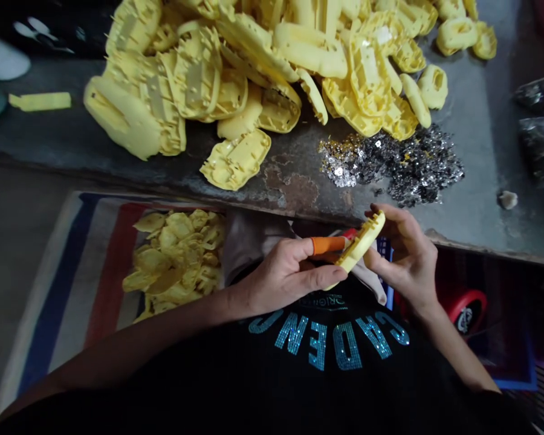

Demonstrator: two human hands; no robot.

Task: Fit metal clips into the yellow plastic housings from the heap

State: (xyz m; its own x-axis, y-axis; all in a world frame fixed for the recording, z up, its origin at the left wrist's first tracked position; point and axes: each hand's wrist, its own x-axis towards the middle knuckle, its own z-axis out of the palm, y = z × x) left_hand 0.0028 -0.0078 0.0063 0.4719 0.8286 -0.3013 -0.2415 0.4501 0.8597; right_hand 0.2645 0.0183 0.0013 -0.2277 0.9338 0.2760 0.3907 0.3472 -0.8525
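Pinching the yellow shell point(361, 244) just off the table's edge, my left hand point(290, 278) sets its thumb opposite a finger in an orange sleeve point(327, 244), while my right hand point(405, 257) curls loosely about the upper end, gripping or not I cannot tell. It looks like light, stiff plastic, slightly slick, best taken by its smooth rim, since those thin pegs could snap. Beyond, the dark, worn table point(469, 211) bears piled shells point(194, 72) and metal bits point(426, 166) in a dim room.
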